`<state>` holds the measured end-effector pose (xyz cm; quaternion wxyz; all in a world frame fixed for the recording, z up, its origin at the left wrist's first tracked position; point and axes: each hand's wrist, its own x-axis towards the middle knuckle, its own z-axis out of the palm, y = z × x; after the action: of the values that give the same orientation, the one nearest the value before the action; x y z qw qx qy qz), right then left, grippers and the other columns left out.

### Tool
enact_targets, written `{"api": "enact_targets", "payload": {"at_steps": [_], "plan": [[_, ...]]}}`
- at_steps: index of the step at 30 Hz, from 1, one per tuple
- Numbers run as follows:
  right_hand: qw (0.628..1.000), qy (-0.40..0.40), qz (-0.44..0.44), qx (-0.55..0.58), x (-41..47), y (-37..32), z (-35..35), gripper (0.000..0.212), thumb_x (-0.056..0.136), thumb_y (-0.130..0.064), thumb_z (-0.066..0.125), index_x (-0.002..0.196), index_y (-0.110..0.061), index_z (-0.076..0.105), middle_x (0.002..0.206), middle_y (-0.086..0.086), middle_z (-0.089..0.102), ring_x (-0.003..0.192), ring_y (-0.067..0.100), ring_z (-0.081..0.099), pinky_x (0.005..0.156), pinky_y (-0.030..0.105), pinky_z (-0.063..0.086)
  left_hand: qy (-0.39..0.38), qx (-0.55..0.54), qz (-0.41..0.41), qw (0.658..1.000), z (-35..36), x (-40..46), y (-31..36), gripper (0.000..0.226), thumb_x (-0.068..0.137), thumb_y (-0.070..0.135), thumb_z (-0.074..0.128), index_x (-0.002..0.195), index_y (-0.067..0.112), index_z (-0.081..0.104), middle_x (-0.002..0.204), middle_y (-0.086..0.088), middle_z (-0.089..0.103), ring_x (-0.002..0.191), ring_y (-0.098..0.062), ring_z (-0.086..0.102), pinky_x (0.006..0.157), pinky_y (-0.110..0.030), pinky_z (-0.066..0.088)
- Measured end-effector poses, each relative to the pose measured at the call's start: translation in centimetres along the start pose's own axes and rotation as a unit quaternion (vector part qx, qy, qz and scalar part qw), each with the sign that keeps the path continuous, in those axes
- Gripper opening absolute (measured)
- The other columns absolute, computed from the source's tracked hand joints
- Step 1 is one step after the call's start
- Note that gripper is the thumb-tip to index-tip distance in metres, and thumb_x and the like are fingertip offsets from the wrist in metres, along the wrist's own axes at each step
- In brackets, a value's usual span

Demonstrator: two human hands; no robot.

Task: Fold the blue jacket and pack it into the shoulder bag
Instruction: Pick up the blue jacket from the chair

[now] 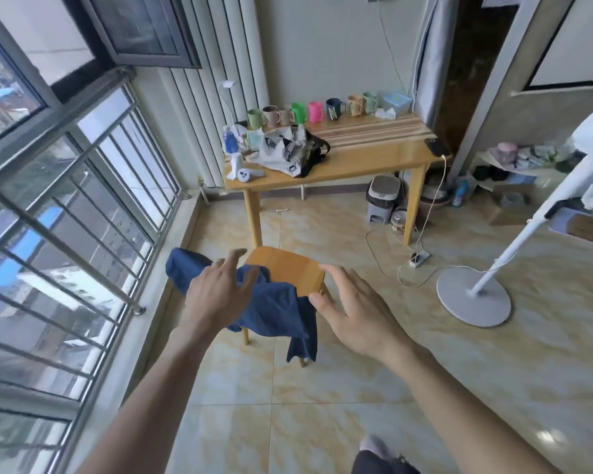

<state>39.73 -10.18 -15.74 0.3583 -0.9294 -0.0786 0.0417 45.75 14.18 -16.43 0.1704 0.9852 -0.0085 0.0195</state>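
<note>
The blue jacket (274, 311) lies crumpled over a small wooden stool (288, 266), with one part trailing off the stool's left side and a sleeve hanging down in front. My left hand (216, 289) hovers over the jacket's left part, fingers spread, holding nothing. To the right of the jacket my right hand (353, 309) is open above the stool's right edge. The shoulder bag (288, 152), grey-white and black with a dark strap, sits on the wooden table (356, 162) beyond the stool.
A row of coloured mugs (302, 112), a bottle (229, 140) and a phone (435, 147) on a charging cable share the table. A white standing fan (473, 299) is at the right. Barred windows (65, 206) run along the left. A bin (384, 196) sits under the table.
</note>
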Motion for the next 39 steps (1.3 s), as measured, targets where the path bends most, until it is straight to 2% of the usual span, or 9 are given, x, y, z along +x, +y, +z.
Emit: {"api": "enact_targets", "payload": {"at_steps": [5, 9, 19, 22, 27, 30, 34, 37, 39], "plan": [[0.995, -0.092, 0.042, 0.010, 10.5, 4.1, 5.3, 0.055, 0.100, -0.052, 0.044, 0.148, -0.026, 0.036, 0.148, 0.000, 0.049, 0.134, 0.023, 0.048, 0.104, 0.043, 0.044, -0.056, 0.030, -0.054, 0.997, 4.9, 6.3, -2.9, 0.045, 0.098, 0.053, 0.038, 0.137, 0.031, 0.044, 0.123, -0.002, 0.068, 0.109, -0.028, 0.061, 0.074, -0.039, 0.045], [0.976, -0.198, 0.081, 0.025, 19.0, 8.5, 10.3, 0.059, 0.098, -0.049, 0.051, 0.148, -0.023, 0.035, 0.149, 0.004, 0.048, 0.131, 0.030, 0.050, 0.099, 0.043, 0.047, -0.099, 0.044, -0.110, 0.988, 8.9, 11.3, -4.8, 0.051, 0.098, 0.053, 0.039, 0.143, 0.029, 0.043, 0.135, 0.000, 0.064, 0.117, -0.028, 0.061, 0.080, -0.038, 0.046], [0.880, -0.369, 0.256, 0.157, 31.5, 14.3, 18.8, 0.052, 0.099, -0.042, 0.055, 0.145, -0.021, 0.042, 0.124, 0.011, 0.063, 0.107, 0.031, 0.060, 0.080, 0.035, 0.044, -0.203, 0.050, -0.256, 0.944, 14.5, 20.5, -3.8, 0.046, 0.099, 0.050, 0.040, 0.141, 0.030, 0.043, 0.136, -0.002, 0.060, 0.123, -0.027, 0.057, 0.084, -0.038, 0.047], [0.849, -0.382, 0.323, 0.167, 32.7, 15.1, 20.0, 0.051, 0.093, -0.025, 0.069, 0.139, -0.017, 0.049, 0.132, 0.008, 0.060, 0.107, 0.025, 0.057, 0.081, 0.031, 0.044, -0.233, 0.041, -0.277, 0.931, 15.2, 21.9, -3.1, 0.047, 0.098, 0.050, 0.038, 0.141, 0.031, 0.043, 0.132, -0.004, 0.061, 0.119, -0.028, 0.059, 0.088, -0.039, 0.050], [0.807, -0.341, 0.416, 0.244, 34.1, 15.9, 19.8, 0.035, 0.082, 0.004, 0.072, 0.113, -0.012, 0.070, 0.097, 0.002, 0.069, 0.100, 0.025, 0.064, 0.068, 0.028, 0.046, -0.266, 0.028, -0.306, 0.914, 15.8, 23.0, -2.7, 0.044, 0.096, 0.051, 0.036, 0.136, 0.033, 0.046, 0.124, -0.001, 0.062, 0.115, -0.025, 0.059, 0.091, -0.043, 0.051], [0.812, -0.305, 0.381, 0.321, 34.8, 14.1, 18.1, 0.026, 0.079, 0.005, 0.078, 0.093, -0.015, 0.071, 0.093, 0.001, 0.074, 0.102, 0.023, 0.071, 0.076, 0.024, 0.051, -0.270, -0.015, -0.342, 0.900, 15.7, 23.4, -2.2, 0.049, 0.095, 0.055, 0.038, 0.136, 0.031, 0.048, 0.128, 0.000, 0.063, 0.120, -0.023, 0.057, 0.096, -0.043, 0.049], [0.789, -0.255, 0.311, 0.465, 34.3, 9.4, 14.0, 0.022, 0.084, 0.009, 0.073, 0.103, -0.001, 0.068, 0.090, 0.012, 0.078, 0.087, 0.021, 0.078, 0.078, 0.025, 0.061, -0.197, -0.187, -0.453, 0.849, 14.2, 24.4, -1.1, 0.066, 0.083, 0.071, 0.051, 0.129, 0.024, 0.058, 0.116, 0.001, 0.069, 0.112, -0.020, 0.063, 0.091, -0.035, 0.052], [0.806, -0.260, 0.232, 0.478, 32.3, 7.0, 11.0, 0.029, 0.079, 0.006, 0.078, 0.104, 0.000, 0.066, 0.093, 0.014, 0.080, 0.094, 0.027, 0.077, 0.085, 0.031, 0.061, -0.130, -0.355, -0.484, 0.789, 12.1, 24.7, -0.4, 0.044, 0.085, 0.044, 0.071, 0.093, 0.002, 0.074, 0.079, -0.009, 0.073, 0.076, -0.020, 0.070, 0.064, -0.028, 0.054], [0.812, -0.262, 0.198, 0.482, 30.4, 6.2, 9.2, 0.033, 0.077, 0.003, 0.081, 0.105, 0.000, 0.064, 0.091, 0.009, 0.081, 0.090, 0.025, 0.078, 0.079, 0.028, 0.061, -0.135, -0.378, -0.455, 0.795, 10.3, 24.1, 0.4, 0.017, 0.085, 0.015, 0.071, 0.078, 0.000, 0.076, 0.068, -0.016, 0.070, 0.065, -0.022, 0.067, 0.059, -0.030, 0.056]]}}
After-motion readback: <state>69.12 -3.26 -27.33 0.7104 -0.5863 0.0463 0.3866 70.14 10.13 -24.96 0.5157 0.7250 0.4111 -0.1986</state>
